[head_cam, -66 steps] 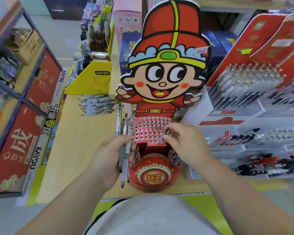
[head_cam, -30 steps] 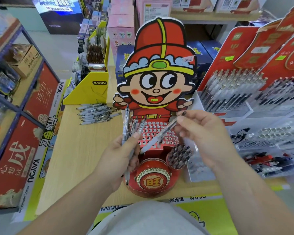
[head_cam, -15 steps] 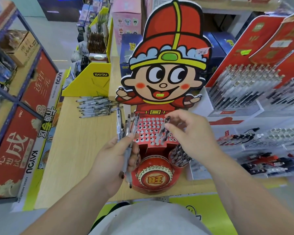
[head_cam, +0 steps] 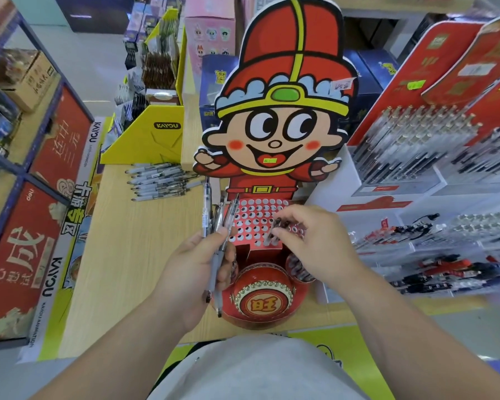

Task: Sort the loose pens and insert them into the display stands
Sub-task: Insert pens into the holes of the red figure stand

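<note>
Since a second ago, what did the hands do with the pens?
The right hand brought its pen down from the air and now pinches it at a hole in the stand. The left hand still grips its bunch, and the pile on the table stayed put.

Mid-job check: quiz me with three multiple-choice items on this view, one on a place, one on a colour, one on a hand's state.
1. The pile of loose pens lies:
A) on the table, in front of the yellow box
B) in a bucket
C) on a chair

2. The stand's holed panel is:
A) blue
B) red
C) green

3. The left hand:
A) lies flat on the table
B) hangs idle
C) grips a bunch of pens

Answers:
1 A: the pens lie on the bare wood just below the box.
2 B: white holes show in red card.
3 C: its fingers curl round several barrels.
</note>
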Demonstrator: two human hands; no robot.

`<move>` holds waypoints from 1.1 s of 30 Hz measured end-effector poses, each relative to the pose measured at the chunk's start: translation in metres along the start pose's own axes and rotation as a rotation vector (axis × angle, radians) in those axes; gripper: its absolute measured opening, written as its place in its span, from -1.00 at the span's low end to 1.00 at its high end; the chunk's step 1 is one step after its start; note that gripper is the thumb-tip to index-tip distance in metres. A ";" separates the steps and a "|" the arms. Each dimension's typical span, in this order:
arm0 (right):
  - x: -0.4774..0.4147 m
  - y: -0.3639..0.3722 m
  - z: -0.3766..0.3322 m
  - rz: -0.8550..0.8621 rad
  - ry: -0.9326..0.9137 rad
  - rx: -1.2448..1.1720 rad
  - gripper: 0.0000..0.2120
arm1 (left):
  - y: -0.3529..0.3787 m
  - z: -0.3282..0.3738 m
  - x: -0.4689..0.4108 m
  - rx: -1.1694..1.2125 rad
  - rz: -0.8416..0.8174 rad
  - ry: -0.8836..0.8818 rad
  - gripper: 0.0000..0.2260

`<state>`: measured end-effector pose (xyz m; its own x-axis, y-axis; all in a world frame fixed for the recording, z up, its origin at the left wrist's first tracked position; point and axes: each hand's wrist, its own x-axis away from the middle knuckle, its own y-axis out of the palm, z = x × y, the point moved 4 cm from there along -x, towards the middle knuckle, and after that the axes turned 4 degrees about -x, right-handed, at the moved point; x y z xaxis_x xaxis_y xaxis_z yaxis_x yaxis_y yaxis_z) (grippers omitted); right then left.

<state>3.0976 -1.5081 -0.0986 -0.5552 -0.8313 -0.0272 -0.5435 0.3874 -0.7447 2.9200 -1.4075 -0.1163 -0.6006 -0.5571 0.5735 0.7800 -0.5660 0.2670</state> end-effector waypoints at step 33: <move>0.017 -0.010 -0.032 0.078 0.350 -0.778 -0.82 | 0.026 0.009 0.015 -0.336 -0.202 0.183 -0.87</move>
<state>3.0736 -1.5130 -0.0696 -0.7016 -0.6697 0.2436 -0.7022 0.7078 -0.0766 2.9328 -1.4252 -0.0943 -0.7801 -0.4965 0.3806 0.5612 -0.8243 0.0750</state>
